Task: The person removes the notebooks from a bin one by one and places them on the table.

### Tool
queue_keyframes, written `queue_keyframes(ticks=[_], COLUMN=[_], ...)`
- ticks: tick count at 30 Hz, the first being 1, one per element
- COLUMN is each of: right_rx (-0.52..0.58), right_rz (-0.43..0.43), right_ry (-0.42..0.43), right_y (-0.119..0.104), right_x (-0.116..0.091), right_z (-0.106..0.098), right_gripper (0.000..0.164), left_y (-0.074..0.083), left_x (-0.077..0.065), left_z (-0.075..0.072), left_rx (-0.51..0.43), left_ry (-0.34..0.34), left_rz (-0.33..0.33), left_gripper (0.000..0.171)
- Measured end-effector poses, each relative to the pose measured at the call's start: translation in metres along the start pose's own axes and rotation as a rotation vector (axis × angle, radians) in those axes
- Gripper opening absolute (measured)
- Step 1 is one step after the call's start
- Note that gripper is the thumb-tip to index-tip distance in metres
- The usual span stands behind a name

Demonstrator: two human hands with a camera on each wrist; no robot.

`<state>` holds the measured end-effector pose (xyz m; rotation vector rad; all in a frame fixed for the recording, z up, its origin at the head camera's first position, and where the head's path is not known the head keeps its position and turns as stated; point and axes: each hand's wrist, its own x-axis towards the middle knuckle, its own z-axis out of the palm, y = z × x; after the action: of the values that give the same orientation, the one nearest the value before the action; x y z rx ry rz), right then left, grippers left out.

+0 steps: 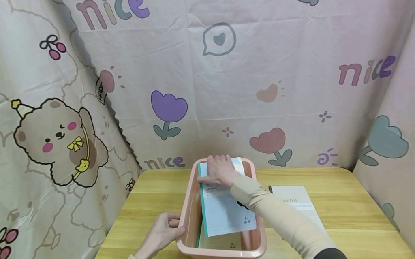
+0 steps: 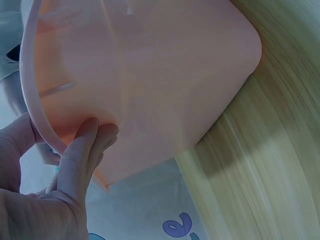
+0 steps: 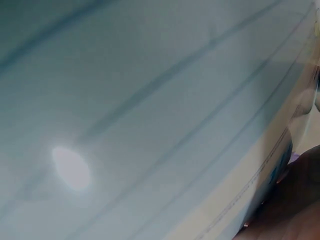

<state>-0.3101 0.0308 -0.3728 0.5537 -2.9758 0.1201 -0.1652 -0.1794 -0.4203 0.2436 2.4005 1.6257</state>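
Observation:
A pink plastic bin (image 1: 229, 257) stands on the table. My left hand (image 1: 161, 233) pinches its left rim, thumb on one side of the wall and fingers on the other; the left wrist view shows this hand (image 2: 62, 175) on the bin's edge (image 2: 31, 95). A light blue notebook (image 1: 223, 215) with a teal spine slants in the bin's opening. My right hand (image 1: 222, 171) holds its far end, thumb across the cover by the spine. The notebook cover (image 3: 165, 115) fills most of the right wrist view. Beneath it, a cream notebook (image 1: 220, 242) lies inside the bin.
Another pale notebook (image 1: 297, 197) with a dark spine lies on the wooden table (image 1: 154, 194) right of the bin, partly behind my right forearm. A printed cloth (image 1: 212, 92) hangs behind the table, with more cloth at both sides.

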Motion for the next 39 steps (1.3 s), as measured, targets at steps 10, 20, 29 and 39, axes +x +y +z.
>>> queue_keyframes(ticks=[10, 20, 29, 39], right_rx=[0.005, 0.01, 0.034, 0.051], right_rz=[0.006, -0.005, 0.041, 0.05], right_ry=[0.046, 0.071, 0.114, 0.121], right_y=[0.007, 0.036, 0.097, 0.16], right_x=[-0.006, -0.028, -0.059, -0.099], right_z=[-0.048, -0.075, -0.074, -0.054], right_gripper=[0.061, 0.062, 0.061, 0.055], left_y=[-0.002, -0.001, -0.002, -0.003], left_x=[0.002, 0.001, 0.001, 0.002], left_z=[0.0, 0.0, 0.0, 0.001], left_rx=[0.003, 0.012, -0.002, -0.005], left_ry=[-0.004, 0.018, 0.006, 0.0], left_rz=[-0.004, -0.019, -0.014, -0.016], left_gripper=[0.051, 0.053, 0.053, 0.052])
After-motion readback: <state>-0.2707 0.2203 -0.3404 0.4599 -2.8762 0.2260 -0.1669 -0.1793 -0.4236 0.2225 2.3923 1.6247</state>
